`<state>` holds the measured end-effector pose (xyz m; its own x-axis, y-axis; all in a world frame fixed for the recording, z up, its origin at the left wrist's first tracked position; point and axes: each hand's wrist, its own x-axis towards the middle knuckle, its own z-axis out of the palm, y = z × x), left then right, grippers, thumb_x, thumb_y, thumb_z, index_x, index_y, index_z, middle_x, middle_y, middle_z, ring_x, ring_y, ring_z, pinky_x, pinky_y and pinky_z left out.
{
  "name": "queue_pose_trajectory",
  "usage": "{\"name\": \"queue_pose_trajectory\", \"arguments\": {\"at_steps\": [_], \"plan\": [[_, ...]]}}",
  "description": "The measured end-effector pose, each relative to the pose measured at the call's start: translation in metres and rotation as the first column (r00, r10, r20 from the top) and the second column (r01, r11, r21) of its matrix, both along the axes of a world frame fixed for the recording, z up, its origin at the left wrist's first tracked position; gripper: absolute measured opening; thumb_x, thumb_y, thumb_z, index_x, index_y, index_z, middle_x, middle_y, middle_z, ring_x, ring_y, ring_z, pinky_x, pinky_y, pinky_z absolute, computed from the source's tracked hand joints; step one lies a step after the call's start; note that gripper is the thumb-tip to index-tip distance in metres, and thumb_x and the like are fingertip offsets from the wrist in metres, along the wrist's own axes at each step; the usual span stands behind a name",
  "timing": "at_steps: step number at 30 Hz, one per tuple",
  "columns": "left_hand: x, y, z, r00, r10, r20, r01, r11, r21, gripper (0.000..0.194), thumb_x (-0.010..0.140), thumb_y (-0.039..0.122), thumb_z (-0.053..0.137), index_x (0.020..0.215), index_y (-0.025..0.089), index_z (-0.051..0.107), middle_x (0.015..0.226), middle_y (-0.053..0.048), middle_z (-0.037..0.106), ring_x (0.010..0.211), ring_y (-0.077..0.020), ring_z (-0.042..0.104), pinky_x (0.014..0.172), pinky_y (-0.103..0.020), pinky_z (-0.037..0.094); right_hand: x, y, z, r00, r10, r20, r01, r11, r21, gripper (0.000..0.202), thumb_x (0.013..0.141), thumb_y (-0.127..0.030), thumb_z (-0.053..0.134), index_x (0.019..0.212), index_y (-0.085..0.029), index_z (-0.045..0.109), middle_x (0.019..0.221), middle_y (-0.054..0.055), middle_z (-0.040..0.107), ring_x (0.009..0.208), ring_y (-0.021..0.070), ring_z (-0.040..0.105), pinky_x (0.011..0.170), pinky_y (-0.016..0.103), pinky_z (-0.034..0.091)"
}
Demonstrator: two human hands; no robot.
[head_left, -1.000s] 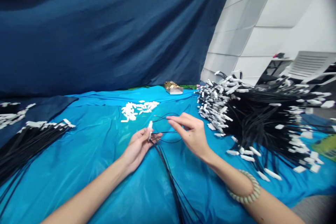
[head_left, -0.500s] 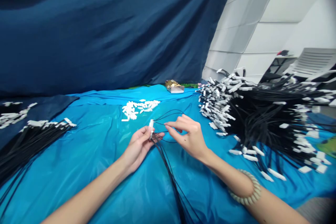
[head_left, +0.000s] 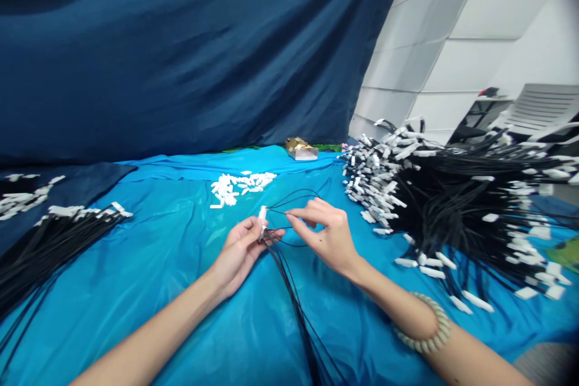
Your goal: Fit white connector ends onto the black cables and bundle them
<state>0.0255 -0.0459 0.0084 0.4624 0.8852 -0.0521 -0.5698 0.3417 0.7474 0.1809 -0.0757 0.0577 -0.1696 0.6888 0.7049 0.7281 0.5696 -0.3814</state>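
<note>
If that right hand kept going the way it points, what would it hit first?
Most likely the white piece in the left hand: the right hand points toward it, along a thin black cord running between them. Depth is unclear, so it might pass in front or behind.

Held cables (head_left: 300, 318) cut off below; chair (head_left: 543, 110) cropped.

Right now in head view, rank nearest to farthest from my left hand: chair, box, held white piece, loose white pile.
1. Held white piece, in your left hand.
2. Loose white pile, just beyond.
3. Box, far edge.
4. Chair, background right.
</note>
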Motion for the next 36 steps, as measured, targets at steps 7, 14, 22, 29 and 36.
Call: {"name": "queue_pose_trajectory", "arguments": {"at_steps": [7,14,22,29,36], "plan": [[0.0,0.0016,-0.0003,1.0,-0.011,-0.022,0.011,1.0,0.027,0.011,0.071,0.022,0.06,0.072,0.012,0.055,0.072,-0.002,0.061,0.078,-0.0161,0.062,0.079,-0.027,0.043,-0.001,0.0003,0.0003,0.999,-0.001,-0.04,0.0,0.999,-0.034,0.012,0.077,-0.019,0.055,0.073,-0.015,0.065,0.051,-0.002,0.044,0.051,0.0085,0.039,0.056,0.024,0.032],[-0.0009,0.0016,-0.0018,0.998,-0.022,-0.051,0.025,0.998,0.062,0.012,0.072,0.024,0.058,0.071,0.012,0.055,0.071,-0.002,0.06,0.077,-0.0153,0.061,0.079,-0.027,0.043,-0.0022,0.0011,-0.0011,1.0,-0.014,0.025,0.014,1.0,-0.018,0.013,0.077,-0.018,0.053,0.068,-0.014,0.062,0.052,-0.001,0.043,0.053,0.0086,0.039,0.056,0.024,0.032],[-0.0001,-0.0005,-0.0009,0.994,-0.083,-0.071,0.088,0.994,0.072,0.011,0.071,0.023,0.059,0.068,0.013,0.055,0.069,-0.001,0.058,0.068,-0.0119,0.058,0.075,-0.027,0.044,0.0001,-0.0004,-0.0076,0.994,0.036,0.101,-0.046,0.995,0.093,0.015,0.077,-0.018,0.053,0.063,-0.012,0.056,0.079,0.006,0.049,0.061,0.0078,0.045,0.057,0.021,0.037],[0.0009,-0.0015,-0.0022,0.985,-0.144,-0.1,0.155,0.982,0.112,0.013,0.075,0.024,0.055,0.068,0.013,0.054,0.069,-0.003,0.06,0.071,-0.0136,0.059,0.078,-0.03,0.043,0.0007,0.0022,-0.0011,0.962,0.23,-0.145,-0.264,0.917,-0.299,0.015,0.074,-0.013,0.051,0.06,-0.013,0.053,0.1,0.005,0.06,0.063,0.0075,0.054,0.053,0.018,0.042],[0.0027,-0.0029,-0.0004,0.982,-0.147,-0.118,0.157,0.984,0.087,0.013,0.073,0.026,0.057,0.07,0.014,0.054,0.071,-0.004,0.063,0.074,-0.0156,0.061,0.077,-0.03,0.043,0.0023,0.0079,-0.0005,0.931,0.243,-0.272,-0.336,0.862,-0.379,0.017,0.077,-0.017,0.052,0.06,-0.012,0.053,0.1,0.005,0.06,0.066,0.009,0.054,0.055,0.02,0.039]]}}
